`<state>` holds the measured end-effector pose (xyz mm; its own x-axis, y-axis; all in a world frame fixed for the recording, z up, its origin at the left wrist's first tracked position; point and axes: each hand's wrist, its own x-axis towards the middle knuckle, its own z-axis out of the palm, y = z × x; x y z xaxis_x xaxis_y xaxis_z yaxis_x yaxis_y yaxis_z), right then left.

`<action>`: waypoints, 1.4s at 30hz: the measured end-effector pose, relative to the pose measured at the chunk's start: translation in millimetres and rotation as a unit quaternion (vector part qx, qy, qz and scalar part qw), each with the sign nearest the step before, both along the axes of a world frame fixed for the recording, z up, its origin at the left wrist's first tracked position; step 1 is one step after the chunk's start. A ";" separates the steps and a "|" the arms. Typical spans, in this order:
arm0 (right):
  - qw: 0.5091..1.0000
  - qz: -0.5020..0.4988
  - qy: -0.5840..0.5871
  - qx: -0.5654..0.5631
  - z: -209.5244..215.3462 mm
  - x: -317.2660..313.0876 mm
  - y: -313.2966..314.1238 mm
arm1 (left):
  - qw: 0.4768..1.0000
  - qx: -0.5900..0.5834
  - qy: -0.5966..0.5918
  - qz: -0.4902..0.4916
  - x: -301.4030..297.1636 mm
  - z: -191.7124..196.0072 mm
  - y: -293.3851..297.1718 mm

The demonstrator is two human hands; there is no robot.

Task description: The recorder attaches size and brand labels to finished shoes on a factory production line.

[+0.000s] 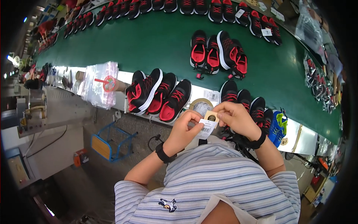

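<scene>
Close in front of my chest, my left hand (188, 126) pinches a white tag (207, 127) printed with a barcode. My right hand (234, 117) grips a small tan tag (212, 115) with a dark round mark, which overlaps the top of the white one. Just beyond my fingers sits a round container (201, 106) holding pale thin strands. Left of it, black sneakers with red laces and white soles (176, 100) stand on the table edge. More such sneakers (244, 101) are just past my right hand, beside a blue and green shoe (278, 128).
A long green work surface (149, 44) stretches ahead, with rows of black and red sneakers (194, 6) along its far side. Clear plastic bags (100, 84) and a cup with a red straw (115, 85) lie to the left. Below them stands a blue-framed stool (108, 145).
</scene>
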<state>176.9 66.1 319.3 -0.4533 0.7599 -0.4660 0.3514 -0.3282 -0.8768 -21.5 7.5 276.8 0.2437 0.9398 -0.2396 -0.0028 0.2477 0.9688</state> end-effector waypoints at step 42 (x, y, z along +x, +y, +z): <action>0.994 -0.014 0.075 0.079 2.5 -28.3 -11.9 | 0.992 -0.065 -0.103 0.006 -14.7 20.1 -11.7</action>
<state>148.5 54.2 321.7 -0.4854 0.8320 -0.2687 0.2059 -0.1899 -0.9600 -36.1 -4.1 296.9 0.2895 0.9071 -0.3055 -0.2019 0.3698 0.9069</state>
